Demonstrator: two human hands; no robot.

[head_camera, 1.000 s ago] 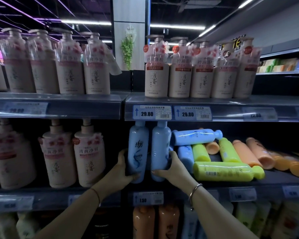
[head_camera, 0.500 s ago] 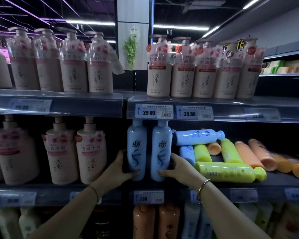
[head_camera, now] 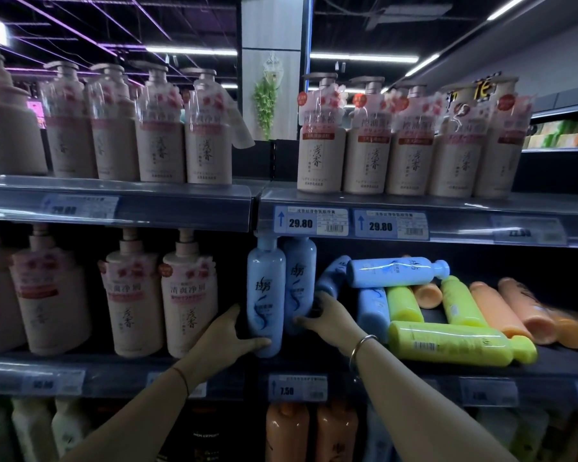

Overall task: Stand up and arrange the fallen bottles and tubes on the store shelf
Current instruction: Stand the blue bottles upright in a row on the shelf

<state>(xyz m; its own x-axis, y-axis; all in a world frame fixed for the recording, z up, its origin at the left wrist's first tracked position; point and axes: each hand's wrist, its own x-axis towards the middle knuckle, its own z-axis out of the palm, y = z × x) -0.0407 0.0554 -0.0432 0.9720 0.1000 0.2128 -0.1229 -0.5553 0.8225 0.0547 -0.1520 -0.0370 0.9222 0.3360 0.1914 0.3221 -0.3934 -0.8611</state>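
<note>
1. Since half a second ago the right blue bottle (head_camera: 301, 271) has slid in against the left blue bottle (head_camera: 266, 295) and now sits slightly behind it; before, they stood side by side with a gap
2. My left hand (head_camera: 226, 338) grips the left blue bottle near its base, thumb across the front, fingers clamped round its 9 o'clock side
3. My right hand (head_camera: 329, 316) holds the right blue bottle low on its 3 o'clock side, fingers curled round it
4. Both bottles stand upright on the middle shelf (head_camera: 561, 360), tops just under the price rail
5. At 3 o'clock from my right hand lie the fallen ones: a blue bottle on top (head_camera: 394, 271), a green bottle (head_camera: 447, 343) along the front edge, orange bottles (head_camera: 511, 308) beyond
6. At 9 o'clock, cream pump bottles (head_camera: 189, 295) stand upright
</note>
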